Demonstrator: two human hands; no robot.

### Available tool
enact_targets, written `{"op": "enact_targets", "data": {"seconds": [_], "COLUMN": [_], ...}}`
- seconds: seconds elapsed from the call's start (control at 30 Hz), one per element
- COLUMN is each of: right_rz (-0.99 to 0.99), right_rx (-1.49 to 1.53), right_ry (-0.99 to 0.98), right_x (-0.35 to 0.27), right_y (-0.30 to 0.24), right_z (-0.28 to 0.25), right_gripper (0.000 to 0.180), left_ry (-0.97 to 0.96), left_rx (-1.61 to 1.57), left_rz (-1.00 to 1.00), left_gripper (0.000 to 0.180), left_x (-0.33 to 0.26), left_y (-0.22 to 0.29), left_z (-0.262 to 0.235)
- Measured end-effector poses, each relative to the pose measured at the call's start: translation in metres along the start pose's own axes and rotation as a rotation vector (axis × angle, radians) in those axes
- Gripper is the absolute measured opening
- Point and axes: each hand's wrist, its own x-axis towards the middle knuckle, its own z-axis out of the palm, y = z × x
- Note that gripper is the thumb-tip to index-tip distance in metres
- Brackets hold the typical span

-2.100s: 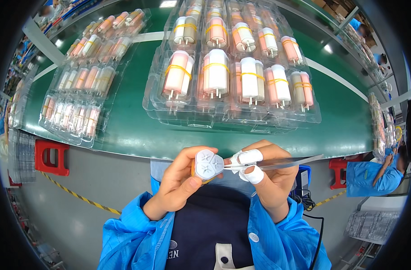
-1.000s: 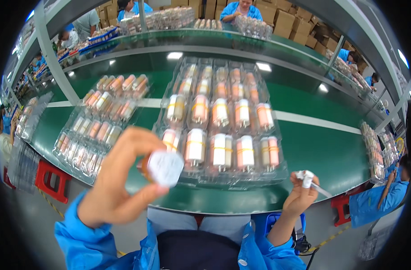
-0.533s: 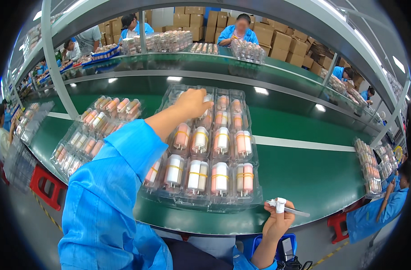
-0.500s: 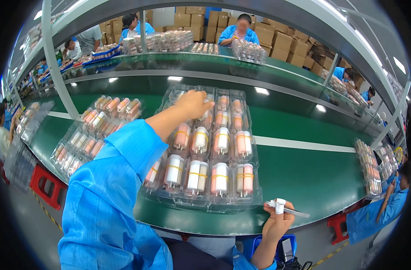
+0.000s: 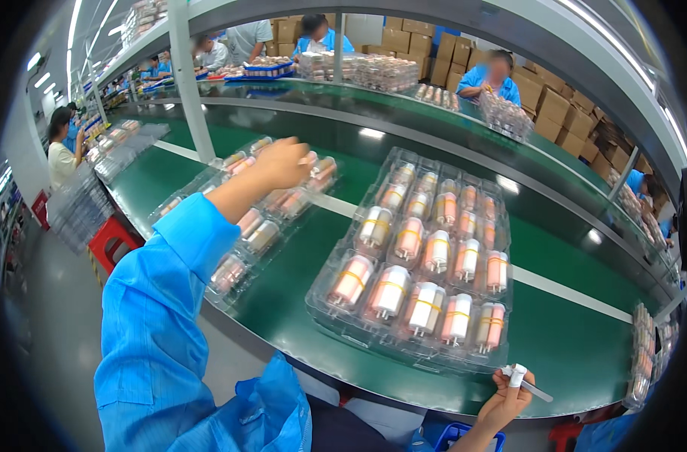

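My left hand (image 5: 281, 163) reaches over the left clear plastic tray (image 5: 279, 239), just above banded pairs of pink and white cylinders (image 5: 324, 170). Its fingers are blurred and partly hidden, so I cannot tell whether they grip a cylinder. Low at the right, my right hand (image 5: 501, 405) is closed on a thin grey flat strip-like tool (image 5: 537, 392); white wrapping (image 5: 517, 375) covers one finger. Between the hands lies a larger clear blister tray (image 5: 381, 343), filled with rows of yellow-banded cylinder pairs (image 5: 421, 307) with short white prongs.
The trays lie on a green conveyor belt (image 5: 569, 339) with a white line along it. A metal post (image 5: 190, 90) rises at the left beyond the left tray. Co-workers (image 5: 491, 79) sit across the line. A red stool (image 5: 111, 245) and a blue bin (image 5: 450, 435) stand below the belt edge.
My left hand has left the middle tray and moved over to the left tray. The view has turned left, so the middle tray appears farther right. My right hand keeps the grey tool.
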Motion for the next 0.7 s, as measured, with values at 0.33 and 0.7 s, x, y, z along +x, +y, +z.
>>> {"op": "enact_targets", "data": {"seconds": [0.33, 0.7], "right_rz": [0.016, -0.034], "right_rx": [-0.05, 0.082], "right_ry": [-0.002, 0.022], "right_x": [0.004, 0.001], "right_y": [0.005, 0.004], "right_z": [0.0, 0.003], "right_gripper": [0.018, 0.019], "left_ry": [0.11, 0.545], "left_rx": [-0.025, -1.08], "left_rz": [-0.386, -0.467], "left_gripper": [0.039, 0.031], "left_x": [-0.026, -0.054], "left_y": [-0.071, -0.062], "left_z": [0.047, -0.006]}}
